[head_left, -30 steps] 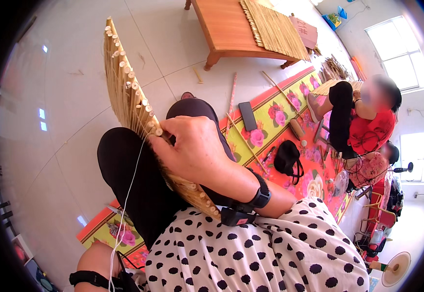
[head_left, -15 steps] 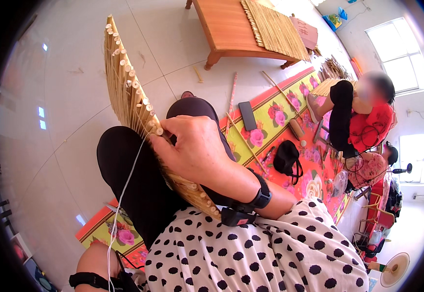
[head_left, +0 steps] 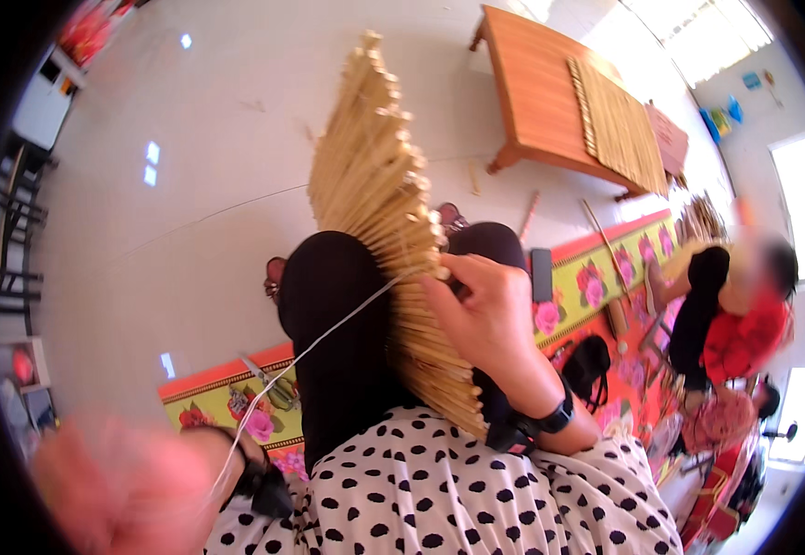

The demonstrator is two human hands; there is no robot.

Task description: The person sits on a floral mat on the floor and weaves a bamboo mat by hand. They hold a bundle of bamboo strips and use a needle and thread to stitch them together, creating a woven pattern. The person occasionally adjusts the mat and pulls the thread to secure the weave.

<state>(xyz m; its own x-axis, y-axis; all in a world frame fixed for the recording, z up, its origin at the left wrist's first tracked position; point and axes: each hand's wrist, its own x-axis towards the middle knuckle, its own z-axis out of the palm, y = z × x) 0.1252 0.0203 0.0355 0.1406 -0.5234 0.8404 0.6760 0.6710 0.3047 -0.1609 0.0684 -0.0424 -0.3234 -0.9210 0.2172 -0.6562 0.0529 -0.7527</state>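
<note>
Extending between two black-clad knees, a mat of pale stalks is observed, its near end lying at the dotted garment over the lap and its far end reaching out above the tiled floor. The cut stalk ends are lined up along its right edge. At about mid-length, this edge is pinched between the thumb and bent fingers of the right hand. A white cord is drawn from the mat, close to that thumb, across the left knee toward the left hand. The left hand is blurred at lower left, well apart from the mat; whether the cord is gripped by it cannot be told. Scissors are found on a floral floor mat left of the knees; a dark phone is noted to the right. Beyond, a wooden table is partly covered by a second stalk mat. Farther right, a person in red is seated.
</note>
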